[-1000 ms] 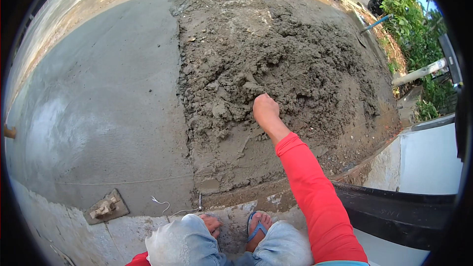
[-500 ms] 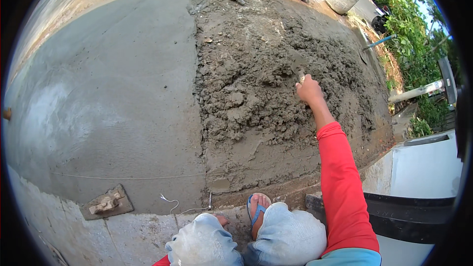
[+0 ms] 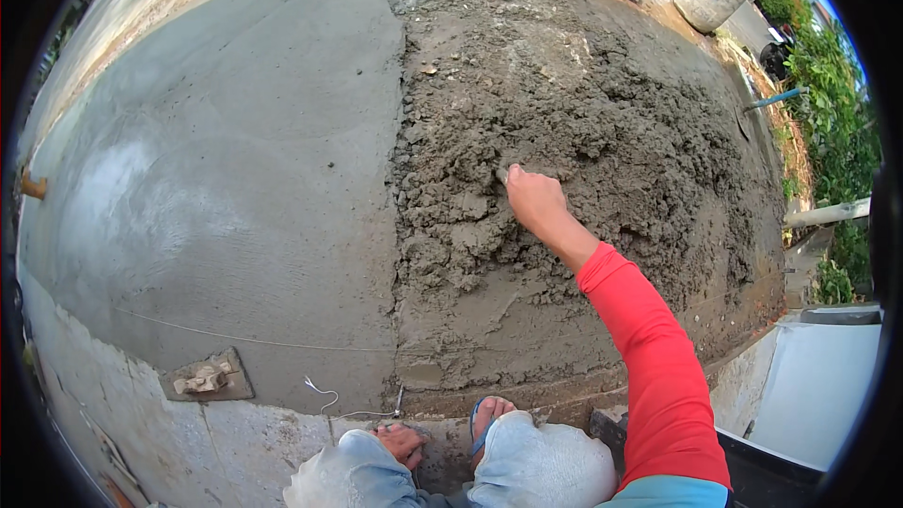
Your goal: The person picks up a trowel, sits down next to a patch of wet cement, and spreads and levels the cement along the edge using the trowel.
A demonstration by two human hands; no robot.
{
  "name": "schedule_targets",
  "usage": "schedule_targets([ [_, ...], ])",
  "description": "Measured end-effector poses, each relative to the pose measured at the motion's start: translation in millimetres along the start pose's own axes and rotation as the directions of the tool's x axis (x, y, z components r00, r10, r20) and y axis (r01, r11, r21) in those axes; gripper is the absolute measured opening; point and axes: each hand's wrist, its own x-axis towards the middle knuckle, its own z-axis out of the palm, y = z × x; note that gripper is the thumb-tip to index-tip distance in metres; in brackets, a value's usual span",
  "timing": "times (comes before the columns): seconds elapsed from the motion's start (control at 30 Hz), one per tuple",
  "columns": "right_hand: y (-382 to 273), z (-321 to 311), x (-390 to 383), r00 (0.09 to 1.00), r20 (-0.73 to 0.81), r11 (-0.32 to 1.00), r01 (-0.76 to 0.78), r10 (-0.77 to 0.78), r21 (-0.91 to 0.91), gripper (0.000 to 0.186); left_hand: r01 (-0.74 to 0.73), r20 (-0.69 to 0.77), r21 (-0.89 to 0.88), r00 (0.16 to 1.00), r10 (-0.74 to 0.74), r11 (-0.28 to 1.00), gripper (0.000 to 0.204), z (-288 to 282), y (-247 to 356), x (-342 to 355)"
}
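Right hand has moved leftward across the rough mix since the earlier frame. Its fingers wrap around 1 tool, presumably for firm control; the tool's working end cannot be made out. The mix lies beneath and around this hand: lumpy, damp, dark grey. Left of the hand, smooth concrete meets it at a ragged edge. Nearer the body, 1 float rests handle-up, probably parked within reach. Left hand is out of view.
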Motion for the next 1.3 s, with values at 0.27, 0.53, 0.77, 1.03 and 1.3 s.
schedule_targets([
  [0.27, 31, -52, -98, 0.981, -0.142, 0.964, 0.161, -0.133, 0.211, 0.045, -0.013, -0.061, -0.118, 0.998, 0.006, 0.993, 0.039, 4, -7, -1],
  [0.53, 81, 23, -50, 0.904, -0.051, 0.896, 0.411, -0.424, -0.167, 0.044, -0.080, -0.045, -0.188, 0.996, 0.073, 0.979, 0.038, 18, -13, -5],
  [0.77, 65, 6, 78, 1.000, 0.015, 1.000, -0.004, 0.004, 0.009, 0.044, 0.004, -0.034, -0.357, 0.999, -0.017, 0.934, 0.044, 33, -17, -3],
  [1.03, 124, -17, 78, 0.732, 0.585, 0.244, -0.674, 0.349, 0.698, 0.051, -0.013, 0.072, -0.134, 0.997, 0.022, 0.991, 0.043, -2, 0, 12],
  [1.3, -47, -42, 37, 0.719, 0.694, 0.817, -0.377, -0.040, 0.437, 0.052, -0.024, 0.020, -0.141, 0.999, 0.027, 0.990, 0.045, -13, 0, 0],
])
